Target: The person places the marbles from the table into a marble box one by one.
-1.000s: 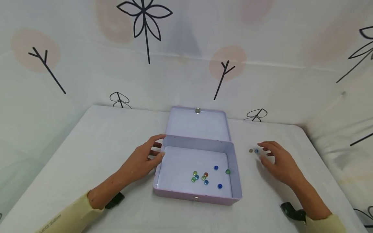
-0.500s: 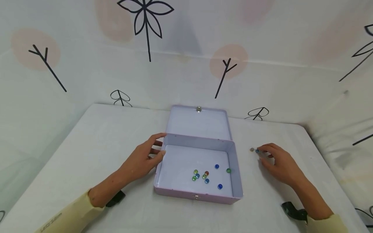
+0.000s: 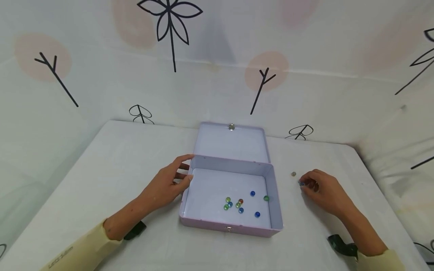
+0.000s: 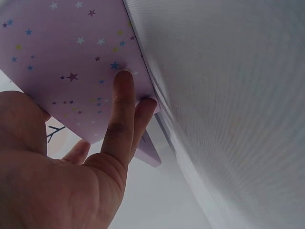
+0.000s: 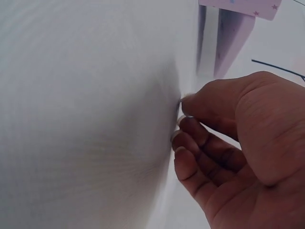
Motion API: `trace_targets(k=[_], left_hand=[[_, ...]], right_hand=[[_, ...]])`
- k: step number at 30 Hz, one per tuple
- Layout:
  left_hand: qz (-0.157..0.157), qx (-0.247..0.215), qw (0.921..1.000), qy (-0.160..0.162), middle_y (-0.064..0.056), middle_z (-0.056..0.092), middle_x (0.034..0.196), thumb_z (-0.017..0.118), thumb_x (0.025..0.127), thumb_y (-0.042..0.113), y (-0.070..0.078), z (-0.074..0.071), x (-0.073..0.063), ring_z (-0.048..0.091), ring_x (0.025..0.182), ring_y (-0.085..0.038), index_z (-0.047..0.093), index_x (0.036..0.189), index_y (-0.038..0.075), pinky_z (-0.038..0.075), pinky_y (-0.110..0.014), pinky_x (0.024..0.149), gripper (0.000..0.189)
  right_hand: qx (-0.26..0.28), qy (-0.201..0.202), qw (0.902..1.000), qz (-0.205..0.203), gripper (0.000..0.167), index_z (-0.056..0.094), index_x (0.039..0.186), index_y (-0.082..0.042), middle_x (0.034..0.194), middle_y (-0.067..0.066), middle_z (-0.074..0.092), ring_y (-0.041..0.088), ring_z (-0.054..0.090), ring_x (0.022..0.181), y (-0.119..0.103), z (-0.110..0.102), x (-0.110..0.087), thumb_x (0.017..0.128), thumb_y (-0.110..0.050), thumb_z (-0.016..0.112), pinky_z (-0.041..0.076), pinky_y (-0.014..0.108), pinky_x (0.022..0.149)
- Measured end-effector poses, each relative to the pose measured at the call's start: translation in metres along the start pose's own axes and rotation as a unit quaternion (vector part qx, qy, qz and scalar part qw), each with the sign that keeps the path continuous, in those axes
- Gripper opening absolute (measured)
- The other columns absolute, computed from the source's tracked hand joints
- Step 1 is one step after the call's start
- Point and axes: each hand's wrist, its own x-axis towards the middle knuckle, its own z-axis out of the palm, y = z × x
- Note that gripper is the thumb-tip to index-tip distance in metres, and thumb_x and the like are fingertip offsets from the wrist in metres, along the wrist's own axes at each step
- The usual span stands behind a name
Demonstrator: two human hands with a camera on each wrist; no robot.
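Note:
An open lilac metal box (image 3: 230, 229) with a star pattern on its outer wall holds several glass marbles, among them a dark blue marble (image 3: 252, 193) and a green marble (image 3: 266, 198). My left hand (image 3: 167, 184) grips the box's left wall, thumb and index finger over the rim. Two other fingers press on the starry outer side in the left wrist view. Right of the box, my right hand (image 3: 322, 190) pinches a blue marble (image 3: 301, 183) between thumb and fingertips, low over the table. Beyond those fingertips lies a greyish-brown marble (image 3: 293, 174).
The box's lid (image 3: 232, 141) lies folded back behind it, its clasp (image 3: 231, 127) at the far edge. A white cloth covers the table (image 3: 135, 150). A patterned white curtain (image 3: 210, 86) hangs along the back and sides.
My right hand has closed its fingertips on the blue marble and drawn it slightly toward me, away from the greyish-brown one. The left hand stays on the box.

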Motion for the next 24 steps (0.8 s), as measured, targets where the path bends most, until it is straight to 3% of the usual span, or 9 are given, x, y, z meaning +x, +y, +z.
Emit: trace_targets(k=[11, 19, 24], left_hand=[[-0.001, 0.005, 1.0, 0.001, -0.006, 0.064, 0.14, 0.063, 0.108, 0.028, 0.0, 0.0, 0.0, 0.073, 0.114, -0.018, 0.034, 0.162, 0.038, 0.062, -0.034, 0.09, 0.062], [0.001, 0.007, 1.0, 0.0, -0.005, 0.063, 0.141, 0.063, 0.108, 0.028, -0.002, 0.001, -0.001, 0.072, 0.114, -0.018, 0.034, 0.163, 0.038, 0.062, -0.033, 0.09, 0.063], [-0.001, 0.006, 1.0, 0.002, -0.005, 0.062, 0.141, 0.063, 0.108, 0.029, -0.002, 0.001, 0.0, 0.072, 0.114, -0.019, 0.034, 0.162, 0.039, 0.062, -0.036, 0.092, 0.062]], right_hand=[[0.025, 0.028, 0.999, -0.023, 0.03, 0.072, 0.099, -0.01, 0.091, -0.006, 0.062, 0.012, 0.057, 0.081, -0.016, -0.002, 0.0, 0.077, 0.009, 0.081, 0.049, 0.019, 0.065], [0.048, 0.069, 0.9931, -0.082, 0.039, 0.07, 0.097, -0.015, 0.095, -0.008, 0.065, 0.011, 0.057, 0.078, -0.046, -0.007, -0.002, 0.073, 0.014, 0.081, 0.046, 0.014, 0.065], [0.055, 0.076, 0.9909, -0.097, 0.042, 0.068, 0.097, -0.019, 0.096, -0.012, 0.063, 0.008, 0.056, 0.078, -0.066, -0.013, -0.004, 0.073, 0.013, 0.081, 0.046, 0.013, 0.067]])
